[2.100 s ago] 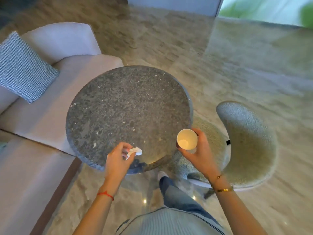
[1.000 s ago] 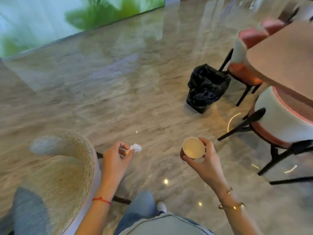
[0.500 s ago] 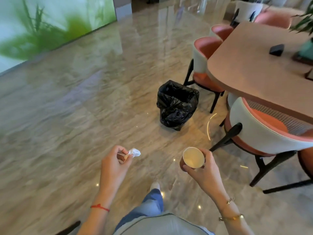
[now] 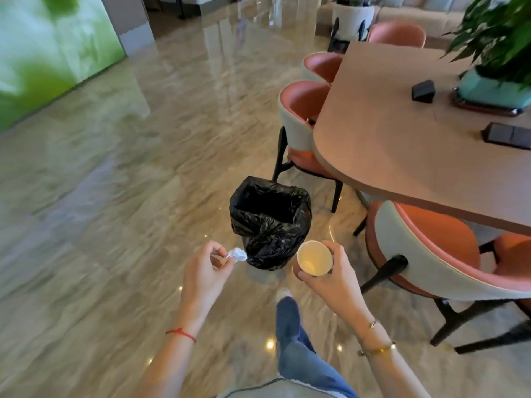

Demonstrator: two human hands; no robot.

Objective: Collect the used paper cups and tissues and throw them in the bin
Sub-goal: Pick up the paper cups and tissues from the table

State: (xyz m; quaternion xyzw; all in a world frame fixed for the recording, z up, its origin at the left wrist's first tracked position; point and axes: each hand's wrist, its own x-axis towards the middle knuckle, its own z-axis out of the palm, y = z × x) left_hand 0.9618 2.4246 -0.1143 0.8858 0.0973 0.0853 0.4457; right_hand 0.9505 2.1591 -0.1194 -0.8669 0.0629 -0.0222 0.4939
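Marble lobby floor, centre frame: black-lined bin [image 4: 270, 222]. Left hand [image 4: 205, 271] pinches soft, feather-light tissue [image 4: 238, 255] w/ fingertips; right hand [image 4: 330, 278] wraps crushable paper cup [image 4: 314, 258] by sidewall.

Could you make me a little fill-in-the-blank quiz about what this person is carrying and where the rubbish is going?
1. The left hand pinches a crumpled white ____.
2. The right hand holds a paper cup that looks ____ inside.
3. The bin on the floor is lined with a ____ bag.
4. The bin stands beside a chair with an ____ seat.

Missing words: tissue; empty; black; orange
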